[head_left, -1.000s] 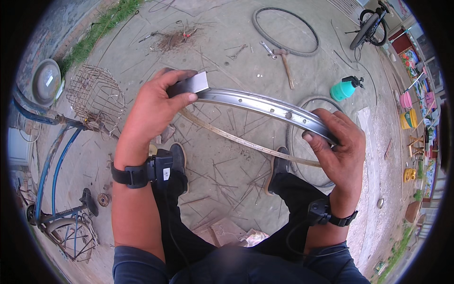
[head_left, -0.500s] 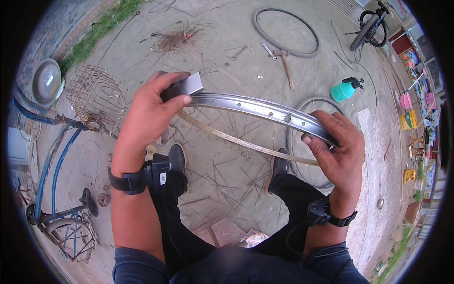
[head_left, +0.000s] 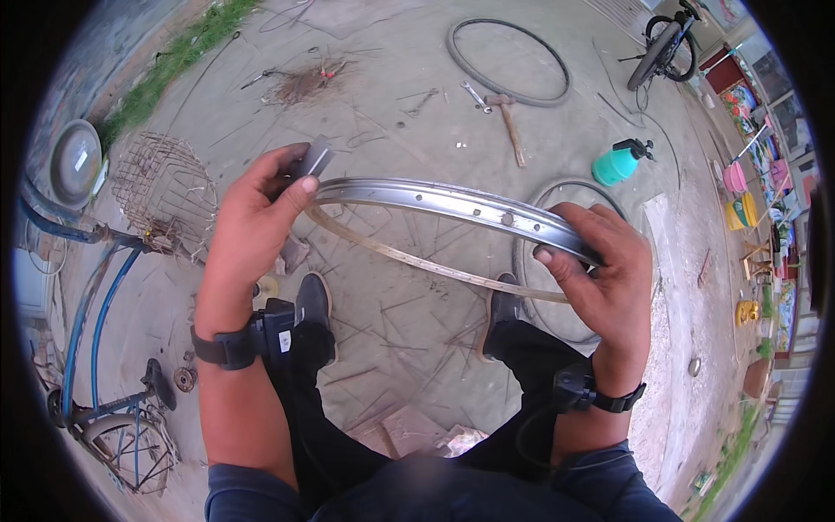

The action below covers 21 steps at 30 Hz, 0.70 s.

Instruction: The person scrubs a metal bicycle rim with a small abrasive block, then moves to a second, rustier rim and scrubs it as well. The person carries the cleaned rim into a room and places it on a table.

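A bare silver bicycle wheel rim (head_left: 448, 198) with spoke holes is held up before me, tilted so its far lower arc shows beneath the near one. My right hand (head_left: 609, 257) grips its right side, thumb below and fingers over the top. At the rim's left end, my left hand (head_left: 252, 209) pinches a small grey folded sheet (head_left: 316, 158) between thumb and fingers. The thumb lies close against the rim; whether the sheet touches the metal I cannot tell. Its material is unclear.
Loose spokes (head_left: 409, 335) litter the concrete around my shoes. Beyond lie a hammer (head_left: 509, 130), a wrench (head_left: 475, 96) and a tyre (head_left: 565, 70). A teal spray bottle (head_left: 619, 163) stands right. On the left are a wire basket (head_left: 165, 187) and a blue bicycle frame (head_left: 87, 322).
Both hands and the rim have shifted slightly left in view. The grey sheet has turned, now showing a narrower face.
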Each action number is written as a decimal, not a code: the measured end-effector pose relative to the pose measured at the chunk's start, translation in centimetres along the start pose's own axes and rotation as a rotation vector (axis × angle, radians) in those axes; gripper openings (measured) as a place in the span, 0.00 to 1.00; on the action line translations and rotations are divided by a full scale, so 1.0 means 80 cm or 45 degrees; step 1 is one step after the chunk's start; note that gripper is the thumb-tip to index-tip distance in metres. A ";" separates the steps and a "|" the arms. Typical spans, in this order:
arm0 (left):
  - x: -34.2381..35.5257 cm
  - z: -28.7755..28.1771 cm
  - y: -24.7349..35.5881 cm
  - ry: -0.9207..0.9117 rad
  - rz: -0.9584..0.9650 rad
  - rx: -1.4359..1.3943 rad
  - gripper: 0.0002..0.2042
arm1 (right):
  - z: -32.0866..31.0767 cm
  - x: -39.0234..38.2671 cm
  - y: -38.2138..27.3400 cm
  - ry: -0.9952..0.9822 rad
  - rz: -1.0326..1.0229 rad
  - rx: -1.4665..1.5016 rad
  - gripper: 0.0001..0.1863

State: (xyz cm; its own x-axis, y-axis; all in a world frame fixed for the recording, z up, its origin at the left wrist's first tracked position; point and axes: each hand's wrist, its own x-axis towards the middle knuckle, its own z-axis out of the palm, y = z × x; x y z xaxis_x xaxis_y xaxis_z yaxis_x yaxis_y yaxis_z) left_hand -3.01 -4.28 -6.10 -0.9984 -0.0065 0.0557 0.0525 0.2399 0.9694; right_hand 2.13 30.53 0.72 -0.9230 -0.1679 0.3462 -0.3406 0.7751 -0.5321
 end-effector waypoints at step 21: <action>-0.008 0.001 0.029 -0.068 -0.337 0.111 0.14 | -0.008 -0.001 0.010 -0.067 -0.005 -0.080 0.20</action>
State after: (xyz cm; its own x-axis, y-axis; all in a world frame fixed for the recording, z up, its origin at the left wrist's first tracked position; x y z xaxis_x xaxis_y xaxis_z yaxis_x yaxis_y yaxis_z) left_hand -2.25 -3.62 -3.94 -0.9770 -0.0294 -0.2112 -0.2094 0.3192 0.9243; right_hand 2.08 31.55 0.74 -0.9305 -0.2013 0.3060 -0.3335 0.8110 -0.4807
